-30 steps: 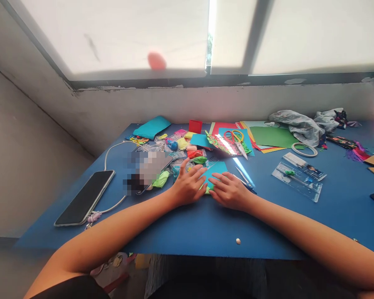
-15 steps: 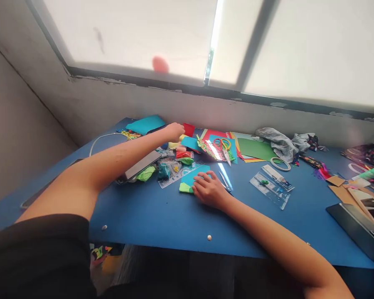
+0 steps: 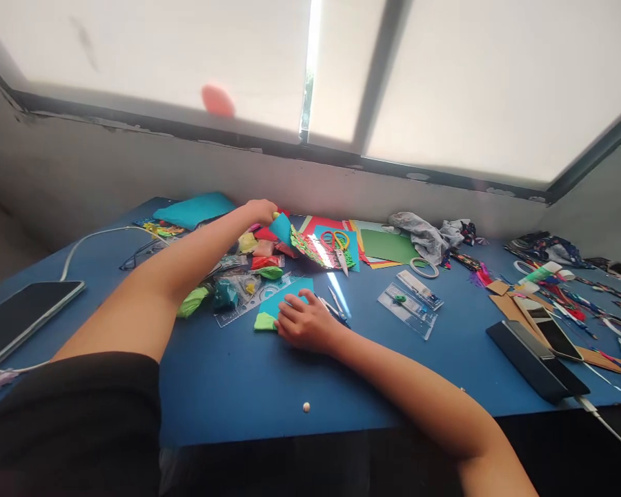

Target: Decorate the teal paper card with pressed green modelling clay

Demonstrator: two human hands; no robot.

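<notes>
My left hand (image 3: pixel 261 211) reaches to the back of the pile, fingers closed and mostly hidden. A small yellow bit shows at its fingertips, beside a tilted blue paper piece (image 3: pixel 281 228); what it grips is unclear. My right hand (image 3: pixel 304 323) rests with curled fingers on a blue card (image 3: pixel 284 300) bearing a lime-green patch (image 3: pixel 265 322). A pair of compasses (image 3: pixel 336 307) lies just right of that hand. Behind are red-and-yellow-handled scissors (image 3: pixel 336 245) on a green-and-red patterned sheet (image 3: pixel 306 248). Small clay packets (image 3: pixel 266 262) and a clear stencil ruler (image 3: pixel 232 316) lie to the left.
On the right are a tape roll (image 3: pixel 424 268), a clear plastic case (image 3: pixel 408 310), a crumpled plastic bag (image 3: pixel 419 231) and a dark phone stand (image 3: pixel 533 359). A phone (image 3: pixel 25 317) with a white cable lies at left. Coloured sheets (image 3: pixel 388 247) lie near the wall.
The view has swung right. My left hand has shifted slightly among the packets, and the blue paper piece beside it now tilts up. My right hand stays on the blue card.
</notes>
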